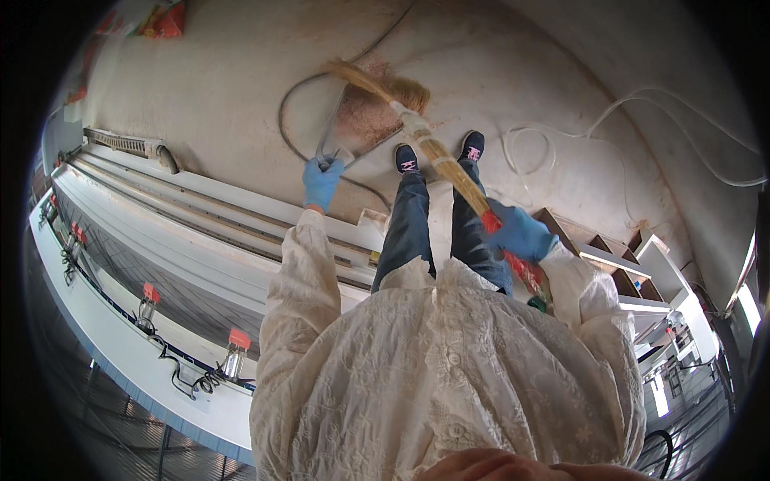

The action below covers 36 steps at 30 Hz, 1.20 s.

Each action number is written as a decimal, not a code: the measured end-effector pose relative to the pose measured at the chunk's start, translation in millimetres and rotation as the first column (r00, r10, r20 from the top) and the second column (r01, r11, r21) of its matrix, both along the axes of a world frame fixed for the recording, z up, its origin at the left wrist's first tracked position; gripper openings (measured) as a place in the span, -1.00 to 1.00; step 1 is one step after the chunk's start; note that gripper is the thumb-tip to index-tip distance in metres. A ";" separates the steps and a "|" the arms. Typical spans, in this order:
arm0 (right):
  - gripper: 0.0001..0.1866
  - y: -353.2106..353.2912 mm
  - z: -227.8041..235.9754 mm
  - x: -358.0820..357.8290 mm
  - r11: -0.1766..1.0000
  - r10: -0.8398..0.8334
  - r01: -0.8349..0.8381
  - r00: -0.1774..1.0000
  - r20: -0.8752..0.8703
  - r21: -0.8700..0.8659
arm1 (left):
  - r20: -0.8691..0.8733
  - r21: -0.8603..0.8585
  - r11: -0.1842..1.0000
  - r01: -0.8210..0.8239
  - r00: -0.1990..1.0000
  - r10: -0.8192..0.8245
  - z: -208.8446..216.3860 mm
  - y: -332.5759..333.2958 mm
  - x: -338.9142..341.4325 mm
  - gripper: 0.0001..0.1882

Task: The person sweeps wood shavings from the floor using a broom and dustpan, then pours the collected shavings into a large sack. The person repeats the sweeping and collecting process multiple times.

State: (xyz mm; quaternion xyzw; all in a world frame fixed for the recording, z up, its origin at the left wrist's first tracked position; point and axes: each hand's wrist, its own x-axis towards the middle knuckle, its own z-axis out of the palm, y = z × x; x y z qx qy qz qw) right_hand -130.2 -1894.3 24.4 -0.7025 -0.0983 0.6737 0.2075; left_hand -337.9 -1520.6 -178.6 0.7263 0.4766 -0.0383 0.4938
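Note:
My left hand (322, 183), in a blue glove, is closed around the upright handle of a dustpan (375, 147) on the floor. Pinkish, crumb-like debris (362, 119) covers much of the pan. A straw broom (439, 159) slants across in front of me, its red-wrapped grip held in my right hand (521, 233), also gloved in blue. The broom's straw head fans out by the far side of the pan, over the debris. Whether the straw touches the pan is hard to tell.
A dark hose (282, 120) loops around the dustpan. Clear tubing (597, 122) curls on the floor to the right. At left runs a long white machine (184, 212) with rails and red-topped metal fittings (238, 342). A compartmented shelf (613, 255) stands by my right arm.

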 end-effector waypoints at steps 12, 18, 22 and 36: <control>-0.69 60.2 -138.1 -10.2 0.838 0.538 -0.500 0.692 0.481 -0.217 | -0.082 -0.010 1.000 0.008 0.997 -0.009 38.0 -6.1 -36.3 -0.76; -0.49 -39.2 -142.8 -20.2 0.822 0.556 -0.545 0.704 0.443 -0.166 | -0.119 0.034 0.999 -0.035 0.992 0.039 72.8 -37.0 -39.6 -0.77; -0.40 -96.6 -115.6 -7.4 0.777 0.622 -0.605 0.695 0.359 -0.175 | -0.132 0.024 1.000 0.006 0.991 -0.002 82.8 -56.0 -40.2 -0.78; -0.48 -115.8 -107.8 -97.5 0.984 -0.175 0.181 0.944 0.280 0.008 | -0.158 0.148 0.975 0.166 0.977 -0.143 10.2 -70.3 -72.3 -0.72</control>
